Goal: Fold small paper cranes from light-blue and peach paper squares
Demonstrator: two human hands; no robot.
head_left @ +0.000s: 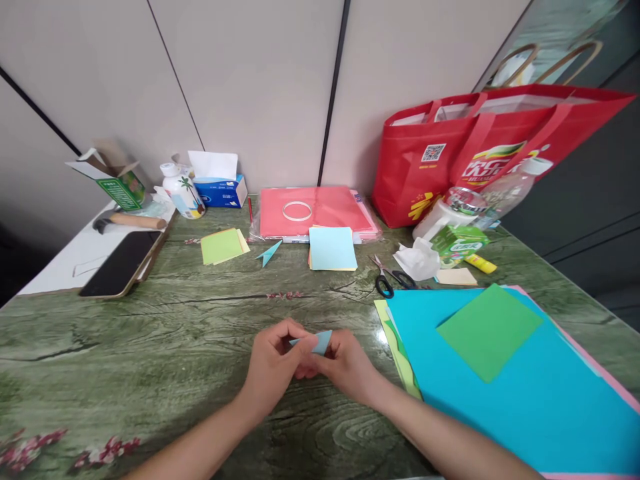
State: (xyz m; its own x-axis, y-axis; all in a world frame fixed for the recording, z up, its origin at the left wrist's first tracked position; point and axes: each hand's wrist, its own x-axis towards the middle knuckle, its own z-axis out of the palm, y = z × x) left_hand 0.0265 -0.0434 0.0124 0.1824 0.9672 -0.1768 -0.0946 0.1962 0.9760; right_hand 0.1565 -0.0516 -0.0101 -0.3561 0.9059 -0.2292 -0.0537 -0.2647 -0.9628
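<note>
Head — left hand (273,370), right hand (346,365) on blue paper (321,341) — table (165,333) middle

The left hand (273,373) and right hand (347,368) are bare and slim. The left forearm (200,443) and right forearm (440,437) run uncovered to the lower edge.

Home craft desk: coloured paper sheets (525,393), scissors (389,277), tissue box (220,187)

hands: two, left hand (273,370) and right hand (347,367). folded blue paper pieces: two, the held piece (321,341) and the loose piece (270,253). small paper stacks: two, green stack (221,246) and pale blue stack (332,248). scissors (390,277): one pair. red bag (450,163): one. tissue box (220,190): one. phone (120,264): one.
</note>
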